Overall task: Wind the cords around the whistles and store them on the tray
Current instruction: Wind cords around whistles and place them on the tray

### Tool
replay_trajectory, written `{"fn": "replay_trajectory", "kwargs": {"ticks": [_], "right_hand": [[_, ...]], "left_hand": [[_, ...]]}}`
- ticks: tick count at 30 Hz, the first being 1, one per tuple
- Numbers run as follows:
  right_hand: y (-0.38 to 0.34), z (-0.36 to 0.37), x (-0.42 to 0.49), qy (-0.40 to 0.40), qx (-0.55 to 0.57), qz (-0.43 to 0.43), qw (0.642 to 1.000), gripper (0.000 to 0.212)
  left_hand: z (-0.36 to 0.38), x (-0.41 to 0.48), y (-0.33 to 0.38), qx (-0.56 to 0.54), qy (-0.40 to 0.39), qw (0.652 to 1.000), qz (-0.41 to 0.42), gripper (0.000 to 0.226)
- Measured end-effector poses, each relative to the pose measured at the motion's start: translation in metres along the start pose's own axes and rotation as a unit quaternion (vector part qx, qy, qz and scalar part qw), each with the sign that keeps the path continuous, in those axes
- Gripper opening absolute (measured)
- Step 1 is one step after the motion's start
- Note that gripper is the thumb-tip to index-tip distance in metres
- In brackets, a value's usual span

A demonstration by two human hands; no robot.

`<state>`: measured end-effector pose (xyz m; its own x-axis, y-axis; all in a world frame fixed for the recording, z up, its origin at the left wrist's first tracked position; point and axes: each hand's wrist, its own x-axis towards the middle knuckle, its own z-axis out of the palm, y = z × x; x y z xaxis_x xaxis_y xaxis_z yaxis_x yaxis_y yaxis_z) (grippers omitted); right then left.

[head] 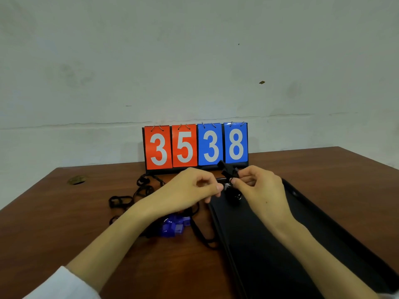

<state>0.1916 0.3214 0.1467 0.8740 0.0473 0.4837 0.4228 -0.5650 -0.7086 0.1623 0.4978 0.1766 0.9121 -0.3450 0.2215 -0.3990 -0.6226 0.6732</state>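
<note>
Above the tray's [248, 255] twelve-o'clock end, the right hand [261, 190] pinches a black whistle [226, 171]. The left hand [190, 190] apparently pinches its cord [231, 180]. Keep each turn taut and snug.

L hand [191, 187] & R hand [260, 187] close together, both curled (thumb-to-index pinch each).

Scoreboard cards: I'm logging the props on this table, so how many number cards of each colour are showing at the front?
Red cards: 2
Blue cards: 2
Total: 4
</note>
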Motion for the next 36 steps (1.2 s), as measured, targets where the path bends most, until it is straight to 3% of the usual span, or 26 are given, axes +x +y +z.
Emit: {"fn": "replay_trajectory", "kwargs": {"ticks": [5, 9, 15, 20, 28, 36], "right_hand": [[-0.002, 0.005, -0.005, -0.094, -0.077, -0.046, 0.991, 0.014], [-0.006, 0.01, -0.011, -0.177, -0.079, -0.133, 0.972, 0.015], [-0.008, 0.01, -0.014, -0.193, 0.009, -0.181, 0.964, 0.014], [-0.014, 0.007, -0.017, -0.19, 0.047, -0.18, 0.964, 0.017], [-0.018, 0.005, -0.016, -0.097, 0.106, -0.11, 0.984, 0.022], [-0.007, 0.003, -0.009, 0.048, 0.097, -0.031, 0.994, 0.015]], "left_hand": [[-0.011, -0.003, 0.001, 0.029, 0.011, 0.999, 0.017, 0.014], [-0.016, -0.003, 0.0, 0.053, 0.013, 0.998, 0.012, 0.018], [-0.027, -0.001, -0.01, 0.065, 0.047, 0.997, -0.012, 0.027], [-0.027, -0.001, -0.013, 0.014, 0.027, 0.999, -0.021, 0.027], [-0.019, -0.003, -0.008, -0.122, 0.011, 0.987, -0.103, 0.037], [-0.004, 0.0, -0.01, -0.064, 0.027, 0.995, -0.074, 0.039]]}}
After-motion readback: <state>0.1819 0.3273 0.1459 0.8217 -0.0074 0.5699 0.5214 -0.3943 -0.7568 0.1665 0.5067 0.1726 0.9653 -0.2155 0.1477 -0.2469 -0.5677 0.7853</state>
